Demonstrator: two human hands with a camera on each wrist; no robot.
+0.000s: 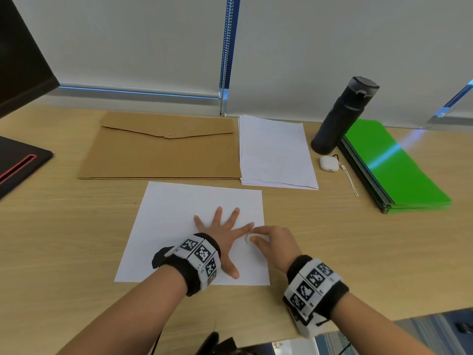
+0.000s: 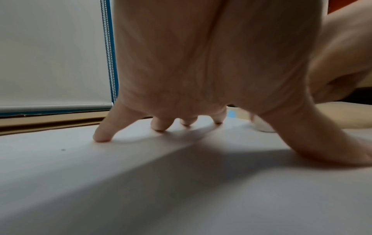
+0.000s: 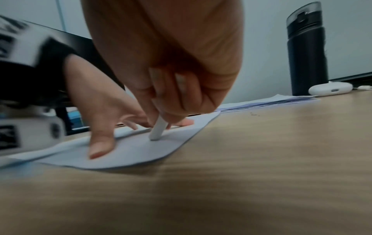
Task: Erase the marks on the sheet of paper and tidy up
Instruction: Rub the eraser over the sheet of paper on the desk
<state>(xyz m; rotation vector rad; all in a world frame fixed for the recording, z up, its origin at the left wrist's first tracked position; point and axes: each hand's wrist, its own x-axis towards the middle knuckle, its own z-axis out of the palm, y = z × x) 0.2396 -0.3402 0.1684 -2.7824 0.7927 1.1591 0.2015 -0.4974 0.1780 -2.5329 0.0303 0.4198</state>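
Note:
A white sheet of paper (image 1: 179,208) lies on the wooden desk in front of me. My left hand (image 1: 221,233) presses flat on it with fingers spread straight, fingertips (image 2: 100,136) down on the sheet (image 2: 141,182). My right hand (image 1: 271,240) pinches a white eraser (image 1: 248,238) near the sheet's right edge, beside the left index finger. In the right wrist view the eraser (image 3: 158,130) stands on end with its tip touching the paper (image 3: 130,152), held between thumb and fingers. I see no clear marks on the sheet; one tiny dark speck (image 2: 63,150) shows near the left little finger.
A brown envelope folder (image 1: 163,149) and a stack of white paper (image 1: 276,152) lie behind the sheet. To the right are a black bottle (image 1: 343,114), a white earbud case (image 1: 329,163) with a cord, and green folders (image 1: 394,165). A dark monitor base (image 1: 18,162) sits far left.

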